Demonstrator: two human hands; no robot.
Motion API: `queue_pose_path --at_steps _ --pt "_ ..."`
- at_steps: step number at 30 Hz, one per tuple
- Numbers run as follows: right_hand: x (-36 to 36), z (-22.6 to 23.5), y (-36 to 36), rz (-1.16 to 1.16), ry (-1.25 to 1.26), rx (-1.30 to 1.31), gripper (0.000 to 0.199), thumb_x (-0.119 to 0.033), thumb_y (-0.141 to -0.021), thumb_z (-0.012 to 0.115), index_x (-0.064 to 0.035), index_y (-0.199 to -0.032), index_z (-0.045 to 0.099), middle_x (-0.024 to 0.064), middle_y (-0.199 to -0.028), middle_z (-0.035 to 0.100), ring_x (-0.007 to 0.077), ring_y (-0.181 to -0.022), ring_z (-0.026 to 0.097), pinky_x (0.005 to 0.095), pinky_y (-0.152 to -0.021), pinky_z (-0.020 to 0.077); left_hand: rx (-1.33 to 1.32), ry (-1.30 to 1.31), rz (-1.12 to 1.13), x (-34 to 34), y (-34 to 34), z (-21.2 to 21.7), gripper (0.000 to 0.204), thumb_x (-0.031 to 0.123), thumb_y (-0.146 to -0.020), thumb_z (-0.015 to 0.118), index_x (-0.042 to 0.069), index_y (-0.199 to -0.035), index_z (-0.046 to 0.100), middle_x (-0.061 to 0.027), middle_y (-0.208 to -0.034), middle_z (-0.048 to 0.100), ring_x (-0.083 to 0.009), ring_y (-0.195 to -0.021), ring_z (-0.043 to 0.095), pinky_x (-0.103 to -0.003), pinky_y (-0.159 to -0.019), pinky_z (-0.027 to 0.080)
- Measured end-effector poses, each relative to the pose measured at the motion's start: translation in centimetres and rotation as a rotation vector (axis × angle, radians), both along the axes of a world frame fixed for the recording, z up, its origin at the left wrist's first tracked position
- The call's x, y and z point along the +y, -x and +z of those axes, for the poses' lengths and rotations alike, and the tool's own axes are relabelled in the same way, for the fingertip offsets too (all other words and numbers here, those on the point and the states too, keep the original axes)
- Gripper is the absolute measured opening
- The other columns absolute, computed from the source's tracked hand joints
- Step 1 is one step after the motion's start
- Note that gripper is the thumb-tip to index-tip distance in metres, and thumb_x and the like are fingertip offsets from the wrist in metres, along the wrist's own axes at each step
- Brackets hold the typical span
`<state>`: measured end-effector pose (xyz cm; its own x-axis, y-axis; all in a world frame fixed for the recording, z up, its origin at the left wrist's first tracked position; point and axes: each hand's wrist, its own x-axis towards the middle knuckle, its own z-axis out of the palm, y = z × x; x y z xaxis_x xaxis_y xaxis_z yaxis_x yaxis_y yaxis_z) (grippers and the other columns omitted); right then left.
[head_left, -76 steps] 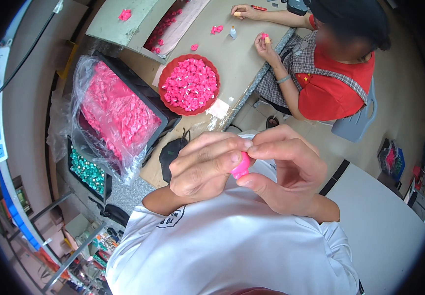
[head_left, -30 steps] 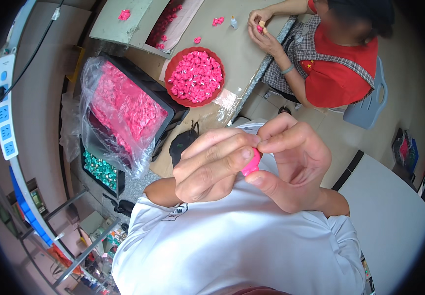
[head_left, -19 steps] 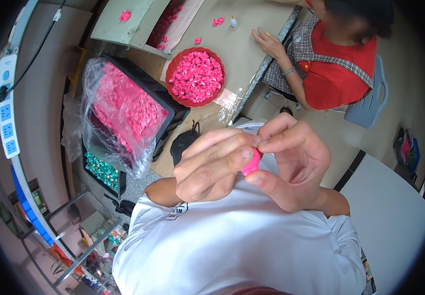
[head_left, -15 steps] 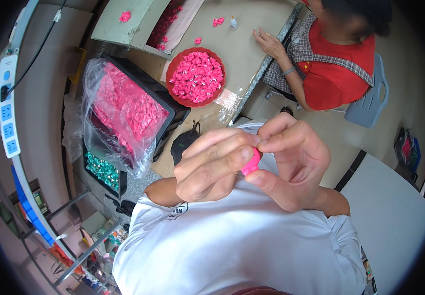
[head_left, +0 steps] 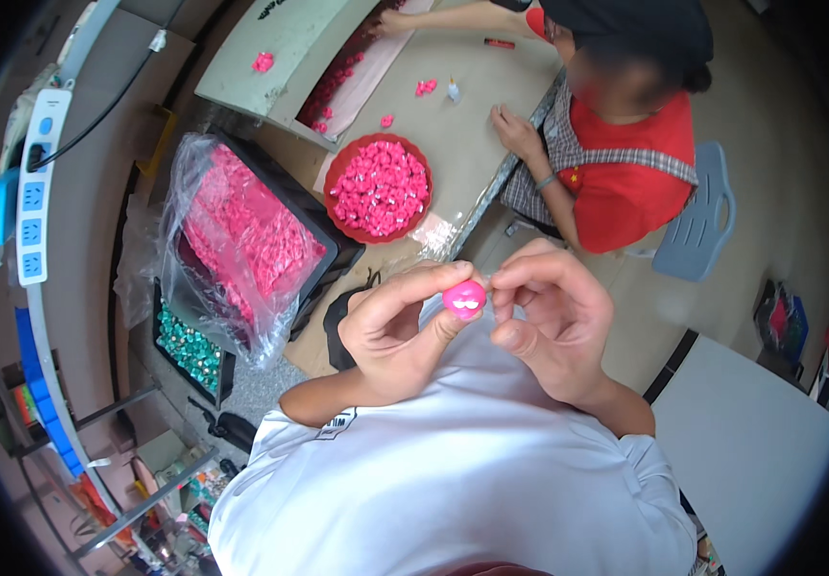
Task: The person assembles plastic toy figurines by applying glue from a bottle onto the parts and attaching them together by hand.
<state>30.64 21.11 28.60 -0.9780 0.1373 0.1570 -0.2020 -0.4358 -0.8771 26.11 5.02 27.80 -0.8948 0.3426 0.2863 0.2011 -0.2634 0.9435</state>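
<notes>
A small round pink toy piece [head_left: 464, 296] with white, eye-like marks is pinched between the thumb and forefinger of my left hand [head_left: 385, 336], in front of my chest. Just right of it is my right hand [head_left: 563, 317], its fingers curled and its thumb apart from them. The right forefinger's tip comes close to the piece; I cannot tell whether it touches. Nothing shows between the right fingers.
A red bowl [head_left: 339, 219] of pink pieces stands on the table [head_left: 491, 82]. Beside it are a black crate [head_left: 333, 254] with bagged pink parts and a tray [head_left: 225, 379] of green ones. Across the table, a co-worker [head_left: 625, 182] reaches into a pink-filled box [head_left: 270, 86].
The pink piece has turned so its white marks show, and my left hand alone holds it. My right fingers have come off it. The co-worker's far arm now reaches into the box.
</notes>
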Motion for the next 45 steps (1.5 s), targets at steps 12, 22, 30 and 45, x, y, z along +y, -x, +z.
queue_pose_path --at_steps 12,22,30,45 --pt "0.8 0.8 2.0 -0.122 -0.538 0.427 0.039 -0.01 -0.076 0.081 0.0034 -0.109 0.066 0.015 -0.099 0.062 0.0203 -0.082 0.063 0.0287 -0.068 0.0518 -0.094 -0.026 -0.015 -0.4 -0.9 1.8 0.03 -0.011 -0.081 0.07 -0.01 -0.111 0.063 -0.0171 -0.107 0.067 -0.0207 -0.096 0.066 -0.032 -0.088 0.052" --pt "0.3 0.7 2.4 -0.12 -0.609 0.577 0.037 -0.007 -0.073 0.081 0.0022 -0.107 0.069 0.0136 -0.098 0.06 0.0204 -0.077 0.061 0.0289 -0.066 0.0507 0.094 -0.059 -0.076 -1.3 -0.3 1.1 0.031 -0.006 -0.08 0.073 -0.01 -0.11 0.064 -0.0169 -0.095 0.068 -0.0218 -0.087 0.065 -0.033 -0.079 0.052" --pt "-0.6 0.3 2.1 -0.172 -0.604 0.6 0.038 -0.006 -0.073 0.08 0.0021 -0.108 0.068 0.0144 -0.101 0.06 0.0223 -0.082 0.06 0.0317 -0.07 0.0507 0.248 -0.077 -0.095 -1.5 0.4 0.5 0.035 -0.003 -0.08 0.075 -0.01 -0.112 0.062 -0.0185 -0.097 0.068 -0.0251 -0.084 0.065 -0.035 -0.075 0.052" --pt "-2.8 2.0 1.6 -0.118 -0.5 0.476 0.039 -0.008 -0.071 0.083 0.0022 -0.103 0.063 0.0188 -0.103 0.062 0.0245 -0.089 0.063 0.0334 -0.077 0.0518 0.725 0.07 0.135 -2.5 1.0 1.4 0.038 -0.003 -0.076 0.075 -0.004 -0.112 0.063 -0.02 -0.099 0.065 -0.0281 -0.08 0.064 -0.036 -0.069 0.052"
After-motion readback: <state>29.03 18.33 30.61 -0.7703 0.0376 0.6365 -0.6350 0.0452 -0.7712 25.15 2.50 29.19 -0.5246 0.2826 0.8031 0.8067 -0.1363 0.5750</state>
